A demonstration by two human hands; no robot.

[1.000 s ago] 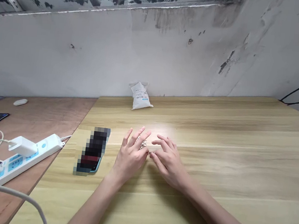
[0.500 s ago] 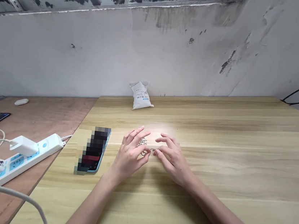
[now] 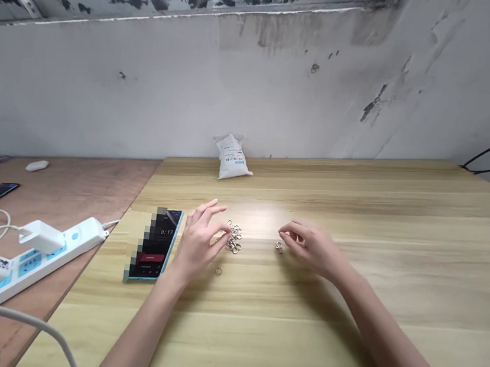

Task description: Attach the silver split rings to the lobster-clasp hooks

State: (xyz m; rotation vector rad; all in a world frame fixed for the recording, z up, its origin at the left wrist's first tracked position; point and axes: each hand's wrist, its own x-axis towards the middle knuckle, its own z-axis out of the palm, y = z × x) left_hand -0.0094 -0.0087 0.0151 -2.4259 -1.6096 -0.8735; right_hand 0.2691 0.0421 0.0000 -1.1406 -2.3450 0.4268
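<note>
A small heap of silvery metal clasps with rings (image 3: pixel 234 243) lies on the light wooden table. My left hand (image 3: pixel 199 243) is at its left edge, thumb and forefinger tips drawn together and the other fingers stretched out; what they pinch, if anything, is too small to make out. One thin loose ring (image 3: pixel 219 271) rests just in front of the heap. To the right, a separate small metal clasp (image 3: pixel 279 247) lies on the wood. My right hand (image 3: pixel 309 246) hovers just beside and above it, fingers curled and fingertips close together, with nothing visible in them.
A phone (image 3: pixel 154 250) with a partly blurred screen lies left of my left hand. At the back stands a white plastic packet (image 3: pixel 232 159) near the wall. A power strip (image 3: pixel 29 267) with plugged-in chargers and cables runs along the darker table at left.
My hands were together over a small metal piece; they have moved apart, left toward the heap and right to the right. A clasp now lies on the table by my right hand.
</note>
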